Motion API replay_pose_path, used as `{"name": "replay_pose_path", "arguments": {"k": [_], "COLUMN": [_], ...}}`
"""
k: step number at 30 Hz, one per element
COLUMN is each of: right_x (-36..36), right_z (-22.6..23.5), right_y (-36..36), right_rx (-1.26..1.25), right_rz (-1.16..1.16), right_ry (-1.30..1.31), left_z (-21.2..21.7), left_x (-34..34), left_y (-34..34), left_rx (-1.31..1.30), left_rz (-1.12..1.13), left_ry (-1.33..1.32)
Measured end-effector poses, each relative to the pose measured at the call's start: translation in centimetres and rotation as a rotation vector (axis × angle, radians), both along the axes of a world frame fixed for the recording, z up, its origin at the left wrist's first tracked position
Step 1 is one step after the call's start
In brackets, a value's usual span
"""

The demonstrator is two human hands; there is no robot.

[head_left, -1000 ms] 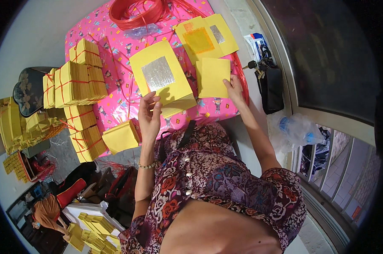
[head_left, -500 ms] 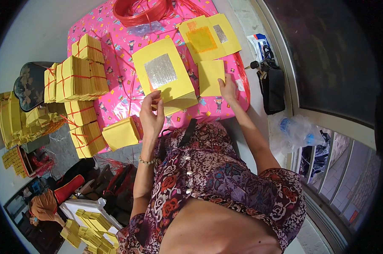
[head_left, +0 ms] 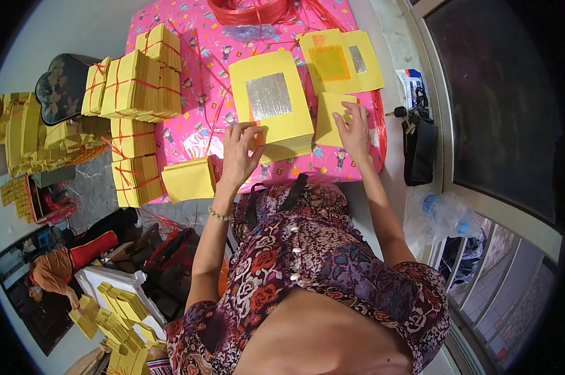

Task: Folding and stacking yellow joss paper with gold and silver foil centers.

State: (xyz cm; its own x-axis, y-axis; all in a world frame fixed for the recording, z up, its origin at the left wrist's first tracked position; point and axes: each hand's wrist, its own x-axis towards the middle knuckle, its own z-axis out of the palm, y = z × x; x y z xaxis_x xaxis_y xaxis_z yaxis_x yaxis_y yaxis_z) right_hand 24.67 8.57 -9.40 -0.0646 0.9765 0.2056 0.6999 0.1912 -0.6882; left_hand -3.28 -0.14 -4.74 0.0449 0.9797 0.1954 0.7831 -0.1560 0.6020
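Note:
A thick stack of yellow paper (head_left: 287, 128) with a silver square (head_left: 268, 96) on its top sheet lies in front of me on the pink table. My left hand (head_left: 242, 152) rests at the stack's near left corner, fingers bent over the top and thumb apart. A bit of orange shows beside those fingers. My right hand (head_left: 355, 130) is over the right edge of a smaller yellow sheet or pile (head_left: 330, 122), its fingers spread; whether they touch it I cannot tell. Behind that lie yellow sheets, one with an orange square (head_left: 330, 63), one with a silver patch (head_left: 357, 59).
Tied yellow paper bundles (head_left: 132, 87) are piled at the table's left, near a loose yellow stack (head_left: 188, 179). A red plastic strap coil (head_left: 257, 14) sits at the back. Right of the table are a black pouch (head_left: 421, 153) and keys. Another person (head_left: 54, 272) handles yellow paper lower left.
The view has shifted, so the table sits further right. My right hand has let go of the small yellow sheet's edge and spread its fingers. My left hand has moved onto the big stack's corner.

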Motion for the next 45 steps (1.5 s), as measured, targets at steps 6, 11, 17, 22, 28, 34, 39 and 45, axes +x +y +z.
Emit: {"name": "replay_pose_path", "arguments": {"k": [6, 11, 17, 22, 28, 34, 39, 45], "right_x": [-3.9, -4.3, -4.6, -4.9, -4.9, -4.9, -4.9, -4.9], "right_z": [5.4, 4.5, 4.7, 4.9, 5.1, 5.3, 5.3, 5.3], "right_y": [0.5, 1.3, 1.9, 2.1, 2.1, 2.0, 2.0, 2.0], "right_rx": [0.135, 0.183, 0.268, 0.205, 0.149, 0.140, 0.142, 0.147], "right_rz": [0.585, 0.755, 0.789, 0.770, 0.750, 0.775, 0.779, 0.775], "right_ry": [-0.022, -0.150, -0.146, -0.101, -0.074, -0.091, -0.115, -0.118], "left_z": [0.3, -0.1, -0.4, -1.0, -1.3, -1.4, -1.3, -1.1], "left_x": [-0.6, -1.2, -2.4, -2.5, -2.2, -2.1, -1.9, -1.9], "left_y": [-0.3, -0.4, -0.4, -0.3, -0.4, -0.4, -0.4, -0.2], "left_rx": [-0.012, -0.003, -0.017, -0.049, -0.068, -0.063, -0.085, -0.091], "left_rz": [0.021, 0.008, 0.005, 0.077, 0.147, 0.171, 0.191, 0.188], "left_ry": [0.002, -0.077, -0.193, -0.308, -0.348, -0.364, -0.371, -0.365]}}
